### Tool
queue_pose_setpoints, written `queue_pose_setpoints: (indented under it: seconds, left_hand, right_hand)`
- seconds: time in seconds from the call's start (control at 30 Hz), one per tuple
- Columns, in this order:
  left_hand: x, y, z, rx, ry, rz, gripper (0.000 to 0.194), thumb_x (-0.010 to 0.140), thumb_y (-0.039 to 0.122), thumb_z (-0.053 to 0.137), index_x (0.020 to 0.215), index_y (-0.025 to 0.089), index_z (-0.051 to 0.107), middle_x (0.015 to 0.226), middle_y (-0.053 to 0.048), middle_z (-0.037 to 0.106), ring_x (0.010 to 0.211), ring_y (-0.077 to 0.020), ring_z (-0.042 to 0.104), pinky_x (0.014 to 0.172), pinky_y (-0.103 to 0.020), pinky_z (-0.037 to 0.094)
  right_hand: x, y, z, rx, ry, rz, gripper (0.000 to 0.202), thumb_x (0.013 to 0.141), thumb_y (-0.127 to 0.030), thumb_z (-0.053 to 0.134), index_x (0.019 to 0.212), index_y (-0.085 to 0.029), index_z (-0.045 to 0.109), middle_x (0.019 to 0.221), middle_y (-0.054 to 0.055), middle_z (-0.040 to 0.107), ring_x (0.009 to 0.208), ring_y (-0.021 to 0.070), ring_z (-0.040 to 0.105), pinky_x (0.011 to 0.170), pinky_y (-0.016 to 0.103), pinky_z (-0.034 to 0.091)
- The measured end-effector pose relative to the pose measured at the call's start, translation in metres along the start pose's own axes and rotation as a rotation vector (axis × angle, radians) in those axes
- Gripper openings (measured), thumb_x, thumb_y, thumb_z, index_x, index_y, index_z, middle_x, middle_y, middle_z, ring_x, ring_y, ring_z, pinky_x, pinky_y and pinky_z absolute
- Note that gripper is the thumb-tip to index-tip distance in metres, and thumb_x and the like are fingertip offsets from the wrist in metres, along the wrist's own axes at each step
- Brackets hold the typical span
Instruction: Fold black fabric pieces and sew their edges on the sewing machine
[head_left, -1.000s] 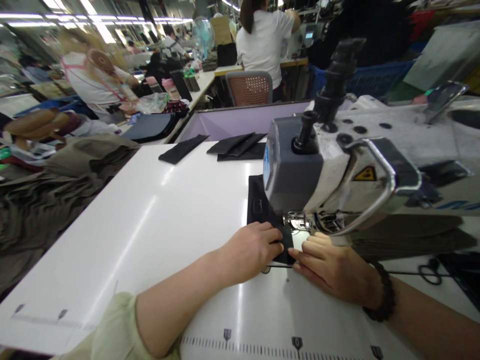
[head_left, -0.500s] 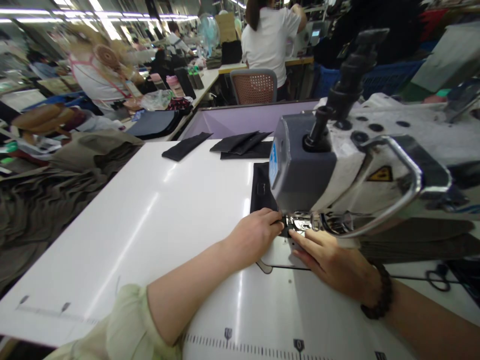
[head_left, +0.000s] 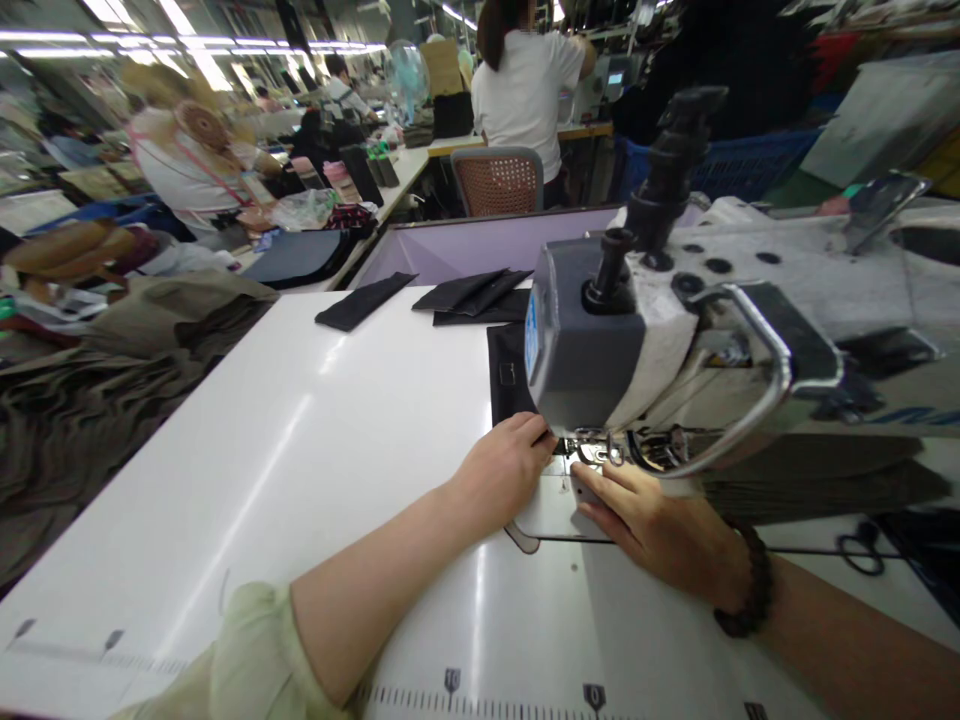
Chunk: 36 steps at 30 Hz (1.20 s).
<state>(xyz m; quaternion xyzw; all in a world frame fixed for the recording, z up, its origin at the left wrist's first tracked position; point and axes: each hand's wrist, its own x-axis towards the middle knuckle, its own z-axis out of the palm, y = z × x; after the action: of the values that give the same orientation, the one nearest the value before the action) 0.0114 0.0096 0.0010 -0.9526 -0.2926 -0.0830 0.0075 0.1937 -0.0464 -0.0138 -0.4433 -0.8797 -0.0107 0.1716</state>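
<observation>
A black fabric piece (head_left: pixel 507 375) with a small rectangular outline on it lies at the left of the sewing machine head (head_left: pixel 589 325), partly hidden behind it. My left hand (head_left: pixel 510 470) has its fingers bent and pressed together on the near end of that piece, just left of the presser foot (head_left: pixel 592 452). On the metal needle plate (head_left: pixel 551 510) rests my right hand (head_left: pixel 656 520), fingers stretched out, fingertips close to the foot. Nothing shows in its grasp. Bare plate is visible between the two hands.
Several black fabric pieces (head_left: pixel 472 295) lie at the table's far edge. Brown-grey fabric is stacked at left (head_left: pixel 90 420), with more behind the machine arm. Scissors (head_left: pixel 861 548) lie at right. A person in a white shirt (head_left: pixel 525 95) stands beyond a chair (head_left: pixel 499 182).
The black piece's near end has slid away from me, uncovering plate between my hands. Both hands stay close to the presser foot. The whole view has shifted slightly.
</observation>
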Motion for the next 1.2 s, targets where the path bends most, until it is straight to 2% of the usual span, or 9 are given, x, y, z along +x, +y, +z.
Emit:
queue_pose_setpoints:
  seconds: [0.13,0.23,0.37,0.47,0.6,0.73,0.87,1.07,1.2]
  left_hand:
    - [0.001,-0.001,0.001,0.014,0.015,0.021,0.015,0.081,0.01,0.049,0.071,0.011,0.059,0.071,-0.006,0.057,0.082,-0.0185,0.053,0.077,-0.029,0.044]
    - [0.001,-0.001,0.0,0.002,0.005,-0.013,0.013,0.082,0.012,0.048,0.074,0.012,0.059,0.074,-0.006,0.056,0.083,-0.0188,0.053,0.076,-0.029,0.045]
    - [-0.005,0.006,-0.006,0.005,-0.072,-0.106,0.017,0.085,0.024,0.046,0.086,0.011,0.057,0.084,-0.008,0.055,0.082,-0.0208,0.052,0.07,-0.032,0.046]
    - [-0.009,0.013,-0.009,0.021,-0.138,-0.092,0.024,0.087,0.028,0.041,0.089,0.011,0.057,0.086,-0.009,0.053,0.082,-0.022,0.051,0.07,-0.034,0.046]
    - [-0.011,0.016,-0.01,0.012,-0.166,-0.1,0.023,0.088,0.026,0.039,0.088,0.011,0.056,0.087,-0.009,0.052,0.085,-0.0214,0.05,0.07,-0.032,0.046]
    - [-0.01,0.014,-0.011,0.007,-0.185,-0.116,0.021,0.087,0.026,0.041,0.088,0.011,0.056,0.087,-0.008,0.051,0.085,-0.0204,0.049,0.069,-0.03,0.046]
    - [-0.01,0.012,-0.012,0.018,-0.171,-0.091,0.02,0.088,0.026,0.042,0.089,0.012,0.056,0.087,-0.007,0.051,0.085,-0.0192,0.049,0.071,-0.029,0.045]
    - [-0.01,0.009,-0.01,0.054,-0.139,-0.05,0.019,0.087,0.024,0.043,0.088,0.012,0.058,0.085,-0.007,0.052,0.083,-0.0195,0.049,0.07,-0.03,0.044]
    - [-0.01,0.007,-0.008,0.051,-0.114,-0.05,0.019,0.087,0.026,0.044,0.089,0.013,0.058,0.085,-0.006,0.053,0.082,-0.0192,0.05,0.068,-0.029,0.043]
  right_hand:
    - [0.0,0.0,0.0,-0.006,-0.012,-0.003,0.024,0.086,-0.026,0.041,0.099,-0.015,0.058,0.08,0.007,0.063,0.07,0.0156,0.058,0.062,0.026,0.043]
    - [-0.001,0.0,0.0,-0.002,-0.026,-0.001,0.025,0.085,-0.026,0.042,0.1,-0.014,0.058,0.082,0.008,0.063,0.073,0.0167,0.058,0.064,0.027,0.043]
    - [-0.001,0.001,0.0,-0.001,-0.022,-0.011,0.024,0.085,-0.027,0.042,0.099,-0.015,0.059,0.086,0.009,0.063,0.075,0.0168,0.058,0.066,0.028,0.044]
    - [-0.002,0.003,0.001,0.01,-0.008,-0.03,0.027,0.086,-0.026,0.039,0.102,-0.015,0.059,0.09,0.01,0.063,0.078,0.017,0.058,0.067,0.028,0.044]
    - [-0.005,0.006,0.004,0.051,-0.04,-0.023,0.032,0.086,-0.028,0.042,0.111,-0.013,0.055,0.083,0.009,0.063,0.074,0.0161,0.057,0.068,0.027,0.045]
    - [-0.006,0.007,0.006,0.063,-0.091,-0.011,0.032,0.087,-0.028,0.041,0.111,-0.013,0.055,0.078,0.008,0.063,0.074,0.0156,0.057,0.068,0.027,0.044]
    - [-0.004,0.006,0.006,0.058,-0.106,-0.009,0.032,0.088,-0.028,0.038,0.11,-0.014,0.056,0.074,0.007,0.062,0.072,0.0154,0.057,0.067,0.027,0.043]
    - [-0.001,0.003,0.002,0.081,-0.097,0.003,0.029,0.086,-0.026,0.041,0.107,-0.014,0.057,0.082,0.007,0.061,0.078,0.0158,0.056,0.071,0.027,0.043]
    - [0.002,0.0,0.0,0.059,-0.084,0.015,0.026,0.085,-0.025,0.044,0.105,-0.016,0.057,0.084,0.007,0.062,0.077,0.0155,0.057,0.067,0.025,0.044]
